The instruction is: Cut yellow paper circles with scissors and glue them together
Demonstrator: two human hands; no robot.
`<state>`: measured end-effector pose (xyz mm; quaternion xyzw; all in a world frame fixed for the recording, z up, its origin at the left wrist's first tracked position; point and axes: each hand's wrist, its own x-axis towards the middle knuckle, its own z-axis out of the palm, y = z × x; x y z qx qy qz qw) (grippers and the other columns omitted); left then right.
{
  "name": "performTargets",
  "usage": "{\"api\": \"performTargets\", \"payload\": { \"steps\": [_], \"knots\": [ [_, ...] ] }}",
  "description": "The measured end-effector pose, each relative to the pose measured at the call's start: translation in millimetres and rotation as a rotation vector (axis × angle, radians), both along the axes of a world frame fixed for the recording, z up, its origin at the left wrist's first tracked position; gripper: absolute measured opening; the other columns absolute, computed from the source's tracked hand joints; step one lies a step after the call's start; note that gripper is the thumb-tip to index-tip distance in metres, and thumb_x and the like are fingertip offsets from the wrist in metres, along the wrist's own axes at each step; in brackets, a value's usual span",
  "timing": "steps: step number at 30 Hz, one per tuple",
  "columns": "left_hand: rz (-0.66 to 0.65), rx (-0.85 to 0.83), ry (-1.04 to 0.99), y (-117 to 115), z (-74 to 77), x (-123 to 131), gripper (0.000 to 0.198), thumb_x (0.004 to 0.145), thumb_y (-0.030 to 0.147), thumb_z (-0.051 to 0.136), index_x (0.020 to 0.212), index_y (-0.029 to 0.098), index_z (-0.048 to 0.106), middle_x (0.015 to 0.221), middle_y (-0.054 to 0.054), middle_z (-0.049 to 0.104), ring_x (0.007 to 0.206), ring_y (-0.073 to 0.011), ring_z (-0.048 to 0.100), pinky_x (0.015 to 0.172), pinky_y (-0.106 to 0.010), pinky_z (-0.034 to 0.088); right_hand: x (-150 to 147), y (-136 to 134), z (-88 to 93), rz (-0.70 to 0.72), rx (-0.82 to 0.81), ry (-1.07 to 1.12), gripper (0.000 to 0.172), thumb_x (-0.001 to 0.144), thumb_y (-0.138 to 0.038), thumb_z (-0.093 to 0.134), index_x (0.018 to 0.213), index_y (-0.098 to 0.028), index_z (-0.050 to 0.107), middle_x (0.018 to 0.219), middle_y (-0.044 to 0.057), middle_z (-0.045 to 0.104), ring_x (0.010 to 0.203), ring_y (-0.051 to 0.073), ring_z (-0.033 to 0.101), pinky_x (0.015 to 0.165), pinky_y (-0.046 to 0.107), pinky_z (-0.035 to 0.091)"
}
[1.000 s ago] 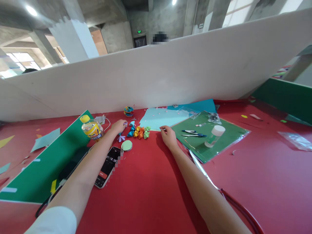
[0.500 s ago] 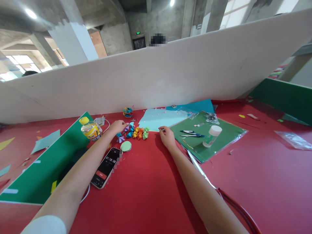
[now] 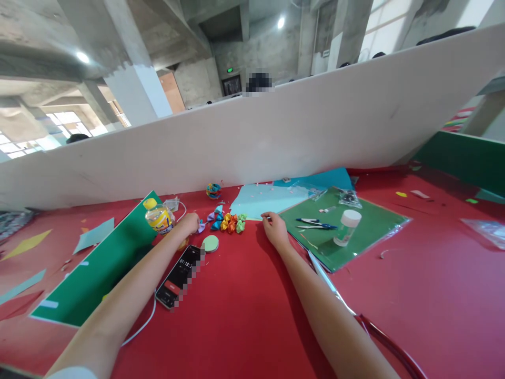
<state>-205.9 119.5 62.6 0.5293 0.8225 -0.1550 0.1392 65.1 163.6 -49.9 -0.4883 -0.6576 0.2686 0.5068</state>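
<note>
A row of crumpled folded-paper pieces lies mid-table: blue (image 3: 216, 222), orange (image 3: 232, 223) and green (image 3: 240, 223). My left hand (image 3: 191, 224) is at the row's left end, its fingers closed at a small purple folded-paper piece (image 3: 201, 227); the fingertips are partly hidden. My right hand (image 3: 275, 230) rests by the near edge of the light blue paper sheet (image 3: 258, 199), fingers loosely bent and a little apart, with nothing visible in them. Just in front of the row sits a round pale-green disc (image 3: 210, 243).
A phone (image 3: 178, 279) with a running timer and cable lies beneath my left forearm. Left of it are a yellow-capped bottle (image 3: 161, 217) and a green board (image 3: 82, 287). On the green mat (image 3: 303, 239) lie scissors (image 3: 315, 225) and a white-capped bottle (image 3: 347, 228). A white partition (image 3: 252, 139) stands behind.
My left hand has drawn back from over the folded pieces to their left end and closed at the purple one. My right hand stays in place. The view has tilted up slightly.
</note>
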Motion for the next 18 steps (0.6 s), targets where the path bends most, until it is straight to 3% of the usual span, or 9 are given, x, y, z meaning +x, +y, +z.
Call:
{"api": "performTargets", "payload": {
  "steps": [5,10,14,18],
  "knots": [
    [0.014,0.118,0.035,6,2.5,0,0.030,0.086,0.031,0.051,0.111,0.015,0.053,0.109,-0.008,0.056,0.091,-0.0185,0.058,0.076,-0.038,0.050,0,1,0.5,0.001,-0.002,0.001,0.026,0.076,-0.023,0.038,0.084,-0.017,0.062,0.087,0.008,0.066,0.076,0.020,0.059,0.075,0.034,0.045],
    [-0.059,0.297,0.171,-3,-4.4,12,0.030,0.086,0.031,0.052,0.112,0.017,0.052,0.114,-0.008,0.054,0.098,-0.0204,0.056,0.081,-0.040,0.048,0,1,0.8,0.003,-0.005,0.008,0.025,0.076,-0.022,0.039,0.083,-0.018,0.062,0.085,0.007,0.067,0.074,0.020,0.059,0.074,0.033,0.045],
    [-0.127,0.321,0.187,-10,-12.9,23,0.028,0.086,0.030,0.052,0.110,0.016,0.054,0.111,-0.008,0.056,0.096,-0.0195,0.056,0.080,-0.039,0.048,0,2,0.3,0.004,-0.007,0.009,0.025,0.076,-0.023,0.039,0.083,-0.018,0.062,0.086,0.008,0.066,0.074,0.020,0.059,0.074,0.033,0.045],
    [-0.180,0.347,0.143,-7,-11.6,23,0.025,0.087,0.032,0.051,0.104,0.015,0.057,0.105,-0.007,0.059,0.092,-0.0181,0.058,0.080,-0.038,0.048,0,3,-0.2,0.001,-0.015,0.009,0.026,0.075,-0.024,0.038,0.083,-0.017,0.062,0.085,0.008,0.066,0.073,0.020,0.059,0.073,0.033,0.045]
  ]
}}
